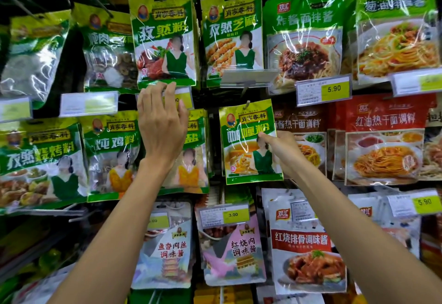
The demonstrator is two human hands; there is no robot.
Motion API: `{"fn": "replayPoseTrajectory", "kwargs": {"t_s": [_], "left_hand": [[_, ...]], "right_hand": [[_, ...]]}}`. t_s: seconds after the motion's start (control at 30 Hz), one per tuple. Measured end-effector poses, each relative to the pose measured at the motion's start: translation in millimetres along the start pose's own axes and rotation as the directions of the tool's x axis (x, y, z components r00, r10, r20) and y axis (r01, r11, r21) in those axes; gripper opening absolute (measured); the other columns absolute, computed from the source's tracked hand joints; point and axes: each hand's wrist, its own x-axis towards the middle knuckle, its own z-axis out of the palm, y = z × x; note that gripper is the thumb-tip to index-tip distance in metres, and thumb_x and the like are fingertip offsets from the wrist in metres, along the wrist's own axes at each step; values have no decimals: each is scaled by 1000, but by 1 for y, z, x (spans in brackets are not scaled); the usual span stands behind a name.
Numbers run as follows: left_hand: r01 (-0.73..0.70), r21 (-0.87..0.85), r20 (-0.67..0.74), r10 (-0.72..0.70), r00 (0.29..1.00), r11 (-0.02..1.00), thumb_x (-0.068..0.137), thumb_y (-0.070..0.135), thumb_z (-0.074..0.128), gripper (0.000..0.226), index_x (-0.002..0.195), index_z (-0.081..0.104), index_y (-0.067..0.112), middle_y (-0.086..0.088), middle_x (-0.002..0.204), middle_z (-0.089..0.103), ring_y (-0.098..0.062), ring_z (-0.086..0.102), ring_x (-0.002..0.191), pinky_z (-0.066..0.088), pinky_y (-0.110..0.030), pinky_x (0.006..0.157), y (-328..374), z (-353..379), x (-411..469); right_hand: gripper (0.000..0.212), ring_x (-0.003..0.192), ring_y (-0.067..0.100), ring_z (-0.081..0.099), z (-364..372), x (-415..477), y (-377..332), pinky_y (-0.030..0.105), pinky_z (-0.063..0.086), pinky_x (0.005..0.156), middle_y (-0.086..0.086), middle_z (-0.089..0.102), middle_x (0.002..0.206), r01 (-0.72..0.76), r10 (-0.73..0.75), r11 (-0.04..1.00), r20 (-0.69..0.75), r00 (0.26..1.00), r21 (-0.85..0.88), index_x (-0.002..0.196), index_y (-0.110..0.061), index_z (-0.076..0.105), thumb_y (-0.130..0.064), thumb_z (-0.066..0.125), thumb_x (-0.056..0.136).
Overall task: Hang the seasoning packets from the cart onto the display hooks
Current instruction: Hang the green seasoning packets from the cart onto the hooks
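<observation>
Pinching the curry packet (pixel 248 146) at its right edge with the right grip (pixel 282 150), packet top on a hook (pixel 246 105) mid-display. Holding nothing in the left grip (pixel 162 122), fingers spread, perhaps touching a half-hidden price tag (pixel 184 98), masking another packet behind.

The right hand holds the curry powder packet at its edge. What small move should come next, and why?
Probably push the curry powder packet further back on its hook, then release. The right hand pinches its right edge, and the hook tip already shows through the top hole.
</observation>
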Motion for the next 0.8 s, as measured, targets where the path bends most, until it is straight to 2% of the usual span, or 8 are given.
{"fn": "replayPoseTrajectory", "kwargs": {"t_s": [0.17, 0.27, 0.43, 0.53, 0.63, 0.7, 0.77, 0.8], "left_hand": [[4, 7, 16, -4, 1000, 1000, 96, 16, 45, 32, 118, 58, -2, -22, 112, 61, -38, 57, 107, 43, -48, 99, 3, -3, 1], [10, -9, 15, -10, 1000, 1000, 94, 14, 47, 33, 119, 58, -3, -22, 115, 61, -38, 58, 109, 43, -48, 100, 4, -5, 1], [-13, -77, -62, 9, 998, 997, 94, 8, 47, 30, 119, 58, -3, -22, 121, 60, -37, 56, 113, 42, -44, 102, 21, -18, -6], [-33, -259, -73, 15, 997, 965, 96, 7, 43, 26, 111, 61, -3, -21, 110, 62, -35, 57, 105, 43, -40, 96, 54, -31, -31], [38, -498, 49, -16, 999, 867, 96, 7, 43, 24, 103, 63, -5, -21, 98, 64, -34, 57, 93, 46, -40, 84, 110, -50, -78], [143, -625, 200, -20, 980, 767, 97, 10, 42, 25, 99, 63, -5, -19, 92, 64, -32, 57, 87, 45, -38, 78, 157, -65, -117], [317, -712, 402, -7, 916, 626, 97, 15, 40, 29, 98, 64, -3, -17, 91, 64, -28, 56, 86, 42, -32, 76, 206, -86, -156], [424, -721, 510, 6, 860, 548, 98, 18, 39, 31, 98, 64, -1, -15, 90, 64, -25, 55, 86, 40, -29, 76, 230, -96, -177]], "right_hand": [[27, 96, 33, 58, 7, 13, 9, 40, 42, 83, 23, 63, 101, 36, -42, 994, -62, 997, -108, 69, -4, 53, -16, 57, 94], [34, 88, 37, 61, 6, 17, 14, 32, 37, 70, 22, 66, 91, 54, -73, 978, -90, 993, -200, 85, 6, 65, -27, 60, 94], [25, 87, 15, 56, -16, -15, 17, 21, 43, 69, 4, 60, 96, 193, -258, 930, -182, 949, -313, 111, -2, 58, -18, 63, 92], [15, 87, 3, 59, -41, -56, 23, 13, 46, 73, -3, 63, 96, 305, -379, 886, -167, 910, -350, 108, -8, 60, -18, 56, 97], [14, 89, 5, 62, -76, -111, 44, 19, 50, 77, -4, 65, 95, 297, -375, 883, -165, 912, -363, 103, -15, 61, -23, 51, 100], [13, 84, -1, 63, -104, -151, 65, 15, 50, 72, -12, 65, 87, 237, -338, 892, -217, 916, -386, 97, -22, 60, -26, 48, 101], [17, 79, -4, 64, -136, -193, 92, 12, 49, 67, -15, 65, 82, 124, -268, 897, -299, 916, -424, 92, -24, 62, -25, 48, 101], [19, 78, 2, 66, -154, -213, 108, 19, 52, 69, -10, 68, 81, 47, -210, 906, -349, 913, -421, 90, -20, 64, -24, 48, 100]]}}
